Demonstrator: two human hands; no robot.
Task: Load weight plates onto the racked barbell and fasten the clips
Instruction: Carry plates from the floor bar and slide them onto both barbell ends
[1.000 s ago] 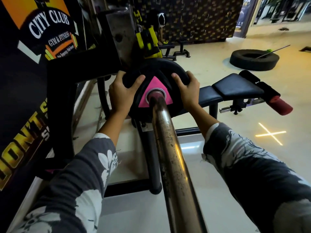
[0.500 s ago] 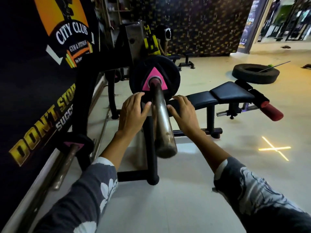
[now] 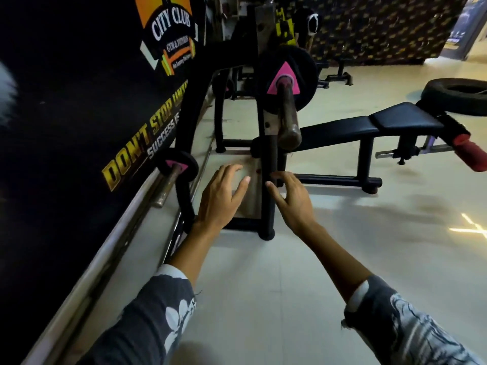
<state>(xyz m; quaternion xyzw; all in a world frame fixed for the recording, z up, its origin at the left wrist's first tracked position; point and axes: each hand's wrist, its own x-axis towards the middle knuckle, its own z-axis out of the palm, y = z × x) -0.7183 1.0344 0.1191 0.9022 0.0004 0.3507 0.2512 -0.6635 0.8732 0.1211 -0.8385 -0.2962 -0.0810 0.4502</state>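
A black weight plate (image 3: 303,75) with a pink triangle sits far up the worn steel barbell sleeve (image 3: 287,119), which rests on the black rack (image 3: 270,180). The sleeve's end points towards me, bare in front of the plate. My left hand (image 3: 220,198) and my right hand (image 3: 292,201) hover below the sleeve's end, fingers spread, holding nothing and touching neither bar nor plate. No clip is visible.
A smaller black plate (image 3: 177,165) with a pink triangle hangs on a lower peg at the left. A black bench (image 3: 369,125) with a red roller stands to the right, and a tyre (image 3: 456,96) lies behind it. A dark banner wall runs along the left.
Both hands have let go of the plate, now pushed up the sleeve, and drawn back and down. The view has pulled away from the bar.
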